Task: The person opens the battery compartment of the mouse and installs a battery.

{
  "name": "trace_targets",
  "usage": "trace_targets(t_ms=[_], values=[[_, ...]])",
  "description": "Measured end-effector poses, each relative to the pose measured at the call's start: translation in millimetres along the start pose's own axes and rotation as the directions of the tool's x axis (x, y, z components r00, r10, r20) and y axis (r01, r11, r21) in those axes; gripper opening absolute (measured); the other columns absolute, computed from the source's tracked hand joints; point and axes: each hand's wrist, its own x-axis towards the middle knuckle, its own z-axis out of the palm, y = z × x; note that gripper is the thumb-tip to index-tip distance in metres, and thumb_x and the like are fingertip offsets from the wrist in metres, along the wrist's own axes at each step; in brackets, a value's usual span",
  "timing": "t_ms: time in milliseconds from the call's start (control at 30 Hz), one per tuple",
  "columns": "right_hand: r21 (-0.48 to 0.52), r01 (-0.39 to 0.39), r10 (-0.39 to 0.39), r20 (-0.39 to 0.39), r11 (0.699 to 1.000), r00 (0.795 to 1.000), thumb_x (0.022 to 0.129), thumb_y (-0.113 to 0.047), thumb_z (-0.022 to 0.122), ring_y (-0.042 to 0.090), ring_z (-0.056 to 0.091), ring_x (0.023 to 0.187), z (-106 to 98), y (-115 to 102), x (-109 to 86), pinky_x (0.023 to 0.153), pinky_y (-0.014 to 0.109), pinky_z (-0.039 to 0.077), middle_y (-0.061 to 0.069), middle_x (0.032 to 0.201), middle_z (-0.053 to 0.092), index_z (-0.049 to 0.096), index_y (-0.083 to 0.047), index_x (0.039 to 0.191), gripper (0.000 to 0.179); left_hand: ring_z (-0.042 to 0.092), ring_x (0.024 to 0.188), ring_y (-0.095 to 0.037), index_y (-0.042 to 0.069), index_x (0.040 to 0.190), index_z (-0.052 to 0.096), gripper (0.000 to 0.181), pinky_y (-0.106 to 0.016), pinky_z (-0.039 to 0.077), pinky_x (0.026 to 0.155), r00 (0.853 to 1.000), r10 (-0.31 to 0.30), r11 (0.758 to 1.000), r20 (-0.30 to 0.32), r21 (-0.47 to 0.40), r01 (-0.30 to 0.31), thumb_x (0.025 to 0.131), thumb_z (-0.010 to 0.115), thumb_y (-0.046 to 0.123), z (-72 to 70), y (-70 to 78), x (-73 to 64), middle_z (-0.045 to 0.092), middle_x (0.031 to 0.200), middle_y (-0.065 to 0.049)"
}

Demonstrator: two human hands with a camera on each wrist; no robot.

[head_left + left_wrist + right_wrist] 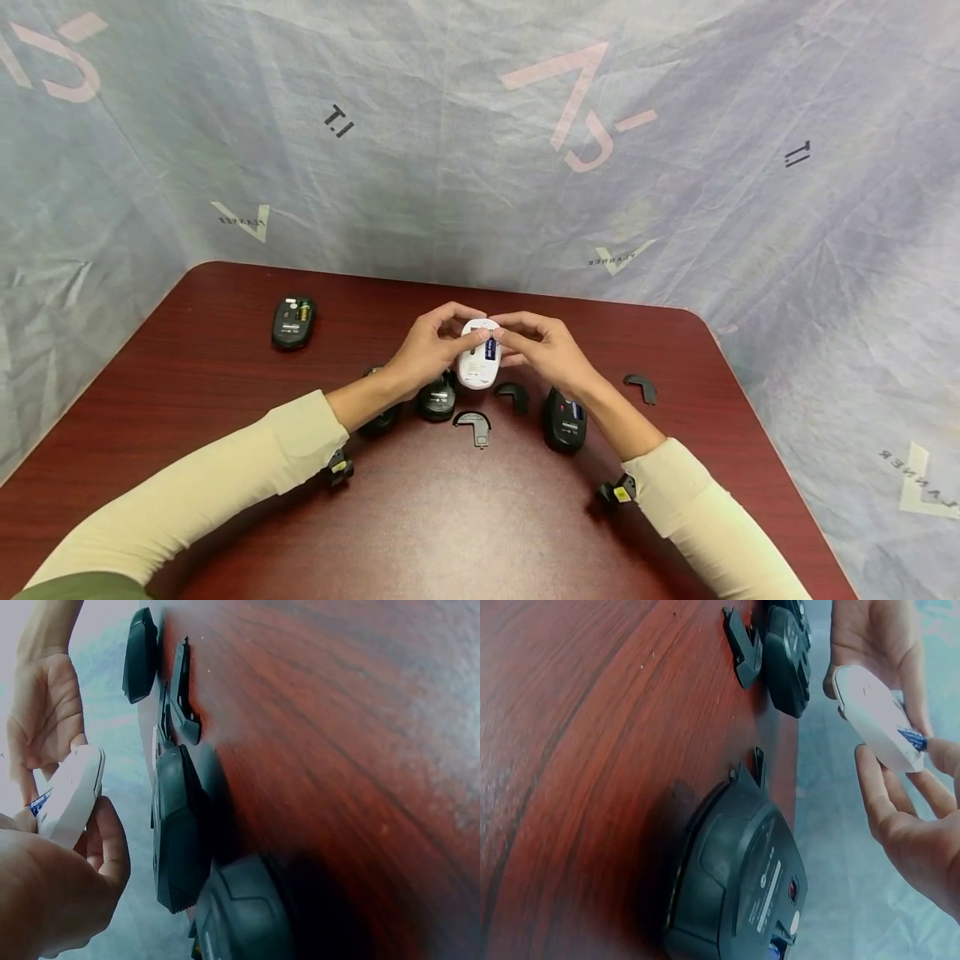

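A white computer mouse (472, 371) is held bottom side up above the table, between both hands. A blue battery (491, 348) shows in its open compartment, and in the right wrist view the battery (911, 738) slants out of the mouse. My left hand (429, 352) grips the mouse's left side, thumb on its underside by the battery. My right hand (551, 354) holds the other side, its thumb at the battery's upper end and its fingers behind the mouse. Below them lie a black mouse (437, 400) and a black battery cover (472, 425).
Another black mouse (378, 421) lies partly under the left forearm. A further black mouse (564, 427) sits beside the right forearm. Small black covers lie mid-table (514, 396) and at the right (642, 386). One black mouse (292, 322) with a battery showing lies far left.
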Motion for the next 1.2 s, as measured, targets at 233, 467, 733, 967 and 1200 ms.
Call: trace_targets(t_ms=[233, 467, 733, 967, 1200], values=[[-0.161, 0.063, -0.072, -0.047, 0.985, 0.996, 0.109, -0.012, 0.075, 0.022, 0.081, 0.095, 5, -4, -0.1, 0.092, 0.059, 0.072, 0.020, 0.121, 0.082, 0.078, -0.001, 0.135, 0.028, 0.071, 0.090, -0.019, 0.013, 0.129, 0.079, 0.028, -0.027, 0.063, 0.068, 0.997, 0.038, 0.997, -0.074, 0.076, -0.032, 0.103, 0.086, 0.018, 2.5, 3.6, 1.3, 0.078, 0.109, -0.014], [-0.474, 0.072, -0.127, -0.086, 0.878, 0.988, 0.108, -0.018, 0.074, 0.035, 0.082, 0.090, 18, -12, 6.0, 0.078, 0.032, 0.069, 0.011, 0.109, 0.085, 0.080, -0.010, 0.127, 0.021, 0.067, 0.076, -0.015, 0.012, 0.120, 0.077, 0.021, -0.024, 0.056, 0.065, 0.986, 0.095, 0.970, -0.138, 0.234, -0.061, 0.101, 0.085, 0.016, 5.8, 3.2, 3.0, 0.075, 0.084, -0.007], [-0.377, 0.043, -0.089, -0.106, 0.925, 0.990, 0.111, -0.016, 0.074, 0.030, 0.086, 0.087, 15, -7, 18.4, 0.089, 0.059, 0.072, 0.020, 0.117, 0.085, 0.080, -0.004, 0.131, 0.024, 0.071, 0.084, -0.015, 0.012, 0.129, 0.077, 0.027, -0.025, 0.062, 0.067, 0.991, -0.002, 0.984, -0.137, 0.176, 0.026, 0.105, 0.083, 0.024, -3.5, 1.1, 13.7, 0.080, 0.099, -0.012], [-0.213, -0.077, 0.031, -0.212, 0.974, 0.977, 0.112, -0.017, 0.073, 0.022, 0.085, 0.091, 8, -4, 33.3, 0.098, 0.060, 0.070, 0.026, 0.124, 0.081, 0.078, 0.001, 0.132, 0.027, 0.077, 0.105, -0.021, 0.002, 0.140, 0.072, 0.034, -0.035, 0.073, 0.088, 0.982, -0.117, 0.993, -0.148, -0.016, 0.116, 0.108, 0.077, 0.013, -10.0, 2.9, 22.3, 0.076, 0.127, -0.018], [-0.003, -0.214, 0.210, -0.176, 0.977, 0.962, 0.116, -0.007, 0.058, 0.037, 0.079, 0.126, 7, -2, 53.5, 0.117, 0.054, 0.063, 0.030, 0.143, 0.073, 0.068, 0.005, 0.148, 0.036, 0.077, 0.118, -0.029, -0.001, 0.142, 0.072, 0.035, -0.045, 0.071, 0.103, 0.956, -0.243, 0.965, -0.168, -0.141, 0.220, 0.108, 0.074, 0.006, -15.7, 0.6, 38.3, 0.074, 0.133, -0.020]])
